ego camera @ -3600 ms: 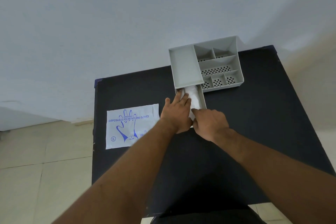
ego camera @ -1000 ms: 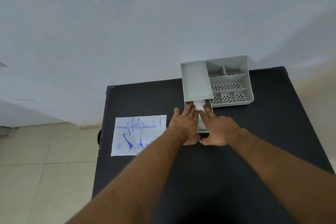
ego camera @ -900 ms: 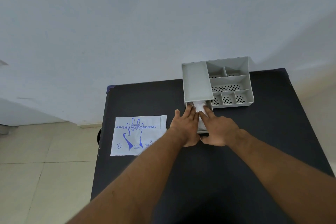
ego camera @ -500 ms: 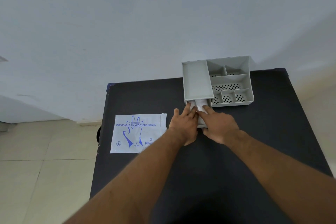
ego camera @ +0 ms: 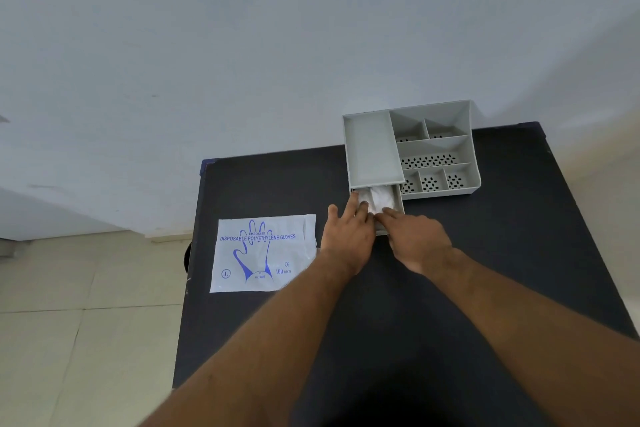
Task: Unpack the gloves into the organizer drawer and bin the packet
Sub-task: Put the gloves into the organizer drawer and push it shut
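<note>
We press flat, open-fingered left grip (ego camera: 347,236) and right grip (ego camera: 417,240) on crinkly translucent plastic gloves (ego camera: 379,199); closing the shallow grey plastic drawer (ego camera: 398,206) could snag them.

A dark, matte surface (ego camera: 485,288) is standing against a pale wall, with tiled floor (ego camera: 69,322) showing past its left edge. A grey organizer (ego camera: 433,149) is sitting at its far side, its drawer (ego camera: 396,204) sticking out toward the near edge with what looks like crumpled clear gloves (ego camera: 379,198) lying inside. The flat glove packet (ego camera: 265,253), printed in blue, is lying near the left edge, well apart from the organizer. Two forearms are reaching over the bare near half.
</note>
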